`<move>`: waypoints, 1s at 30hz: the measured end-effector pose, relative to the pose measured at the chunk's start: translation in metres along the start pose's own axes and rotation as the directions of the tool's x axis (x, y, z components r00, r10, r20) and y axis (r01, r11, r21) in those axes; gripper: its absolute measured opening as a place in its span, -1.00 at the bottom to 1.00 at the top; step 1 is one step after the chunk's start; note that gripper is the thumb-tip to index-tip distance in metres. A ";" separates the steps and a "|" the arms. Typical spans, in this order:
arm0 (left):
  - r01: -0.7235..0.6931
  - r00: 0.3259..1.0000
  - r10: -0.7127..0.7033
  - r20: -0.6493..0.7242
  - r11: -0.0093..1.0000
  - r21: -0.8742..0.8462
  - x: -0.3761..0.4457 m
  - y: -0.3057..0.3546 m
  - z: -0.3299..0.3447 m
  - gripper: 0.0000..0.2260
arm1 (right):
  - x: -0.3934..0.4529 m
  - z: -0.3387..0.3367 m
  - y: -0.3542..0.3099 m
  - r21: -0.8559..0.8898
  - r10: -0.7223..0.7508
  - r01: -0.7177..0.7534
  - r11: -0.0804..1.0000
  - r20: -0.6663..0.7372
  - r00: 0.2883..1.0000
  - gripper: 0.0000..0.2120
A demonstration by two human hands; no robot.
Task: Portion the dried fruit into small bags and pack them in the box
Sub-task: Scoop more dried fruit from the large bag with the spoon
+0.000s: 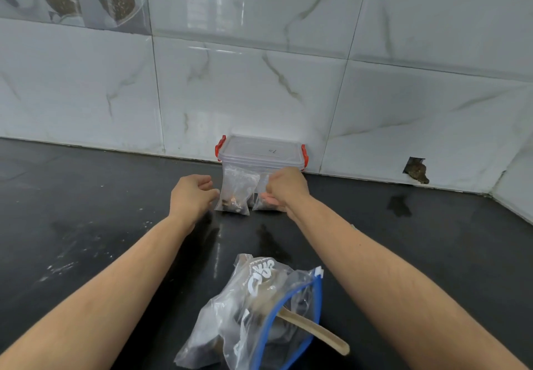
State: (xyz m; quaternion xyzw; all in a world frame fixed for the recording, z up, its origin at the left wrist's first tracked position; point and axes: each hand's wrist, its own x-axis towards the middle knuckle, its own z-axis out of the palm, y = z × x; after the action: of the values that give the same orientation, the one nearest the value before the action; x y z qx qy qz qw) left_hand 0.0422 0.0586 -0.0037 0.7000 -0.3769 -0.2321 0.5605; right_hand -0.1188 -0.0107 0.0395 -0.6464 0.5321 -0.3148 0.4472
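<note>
Your path to the box (261, 153) is blocked in front by two small bags (235, 192) leaning on it, wall (259, 81) right behind. Big bag (259, 312) sits near you; bare counter (86, 196) on both sides.

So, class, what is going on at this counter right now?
A person is working with two small bags of dried fruit that stand against a shut clear box by the wall. The right hand pinches the right bag. The left hand is open beside the left bag, not holding it. Nearer the camera lies the big zip bag with a wooden spoon sticking out of it.
</note>
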 end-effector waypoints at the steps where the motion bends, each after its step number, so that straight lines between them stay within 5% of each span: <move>1: -0.013 1.000 0.013 -0.005 1.000 0.011 -0.005 0.002 -0.003 -0.61 | -0.004 -0.005 0.003 -0.097 -0.043 0.044 0.994 0.005 0.999 -0.85; 3: -0.051 0.999 0.051 -0.005 0.998 0.026 -0.014 0.007 -0.009 -0.58 | -0.012 -0.021 0.010 -0.321 -0.155 0.132 0.938 -0.048 0.987 -0.79; 6: -0.110 0.994 0.109 0.025 0.993 0.046 -0.034 0.018 -0.014 -0.63 | -0.040 -0.049 0.022 -0.715 -0.220 0.116 0.689 -0.053 0.974 -0.87; 11: -0.128 0.982 0.131 0.139 0.991 -0.030 -0.074 0.031 -0.011 -0.72 | -0.083 -0.083 0.054 -0.910 -0.050 -0.036 0.414 -0.063 0.997 -0.78; 18: -0.160 0.960 0.164 0.225 0.986 -0.037 -0.114 0.051 -0.005 -0.87 | -0.120 -0.088 0.082 -0.934 -0.184 -0.083 0.348 -0.155 0.971 -0.77; 23: -0.178 0.945 0.184 0.271 0.983 -0.046 -0.130 0.069 -0.004 -0.89 | -0.131 -0.101 0.070 -0.748 -0.370 0.107 0.655 -0.194 0.909 -0.76; 26: -0.132 0.929 0.158 0.335 0.986 -0.098 -0.141 0.081 -0.002 -0.83 | -0.146 -0.103 0.054 -0.621 -0.576 0.368 0.692 -0.168 0.800 -0.77; 30: -0.023 0.895 0.108 0.433 0.980 -0.198 -0.153 0.094 -0.003 -0.80 | -0.157 -0.097 0.041 -0.631 -0.819 0.592 0.501 -0.125 0.561 -0.82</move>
State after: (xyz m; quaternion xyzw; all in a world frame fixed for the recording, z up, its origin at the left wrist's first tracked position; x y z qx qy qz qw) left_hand -0.0736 0.1722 0.0725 0.5599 -0.4941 -0.4000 0.5314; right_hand -0.2580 0.1167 0.0519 -0.8220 0.3550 -0.4434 -0.0423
